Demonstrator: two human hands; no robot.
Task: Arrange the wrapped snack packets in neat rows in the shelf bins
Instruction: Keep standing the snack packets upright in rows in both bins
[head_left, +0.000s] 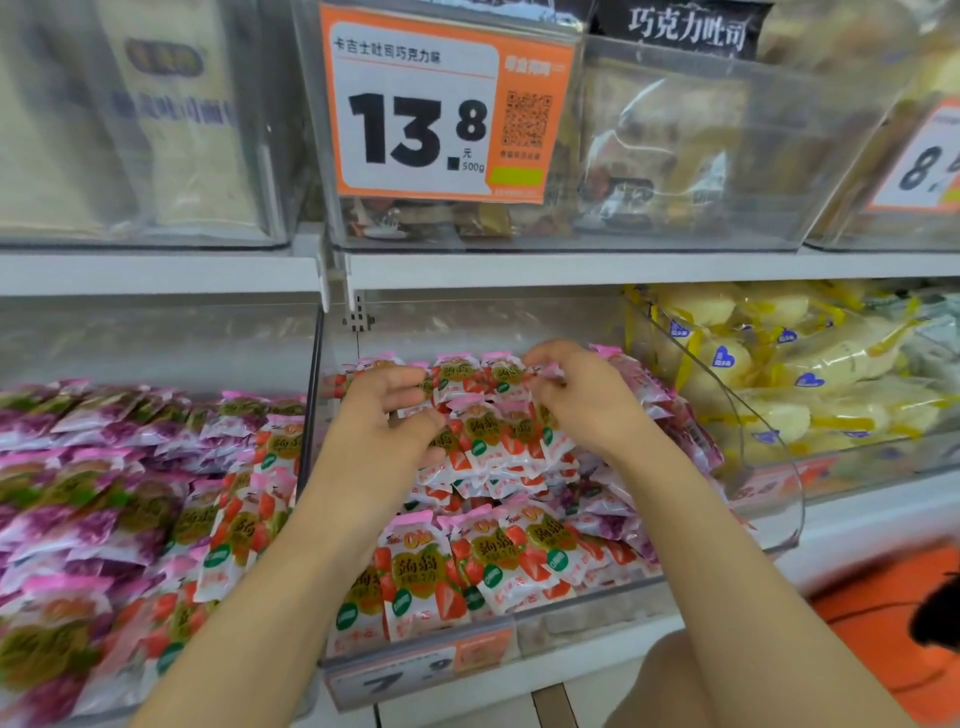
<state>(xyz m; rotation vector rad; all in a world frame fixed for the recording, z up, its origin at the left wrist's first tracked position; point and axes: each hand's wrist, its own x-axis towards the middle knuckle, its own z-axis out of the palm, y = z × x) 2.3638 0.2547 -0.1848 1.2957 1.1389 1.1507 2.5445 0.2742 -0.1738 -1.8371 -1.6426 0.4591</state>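
Left grip (387, 415) and right grip (582, 400) each pinch snack packets (488, 561) in the back row, 12 o'clock end of clear bin (597, 597). Rows fill the bin toward 6 o'clock. Purple packets (78, 467) at 9 o'clock.

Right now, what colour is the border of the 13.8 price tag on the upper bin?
Orange: the price tag has a white panel with black digits. The head view shows it clearly.
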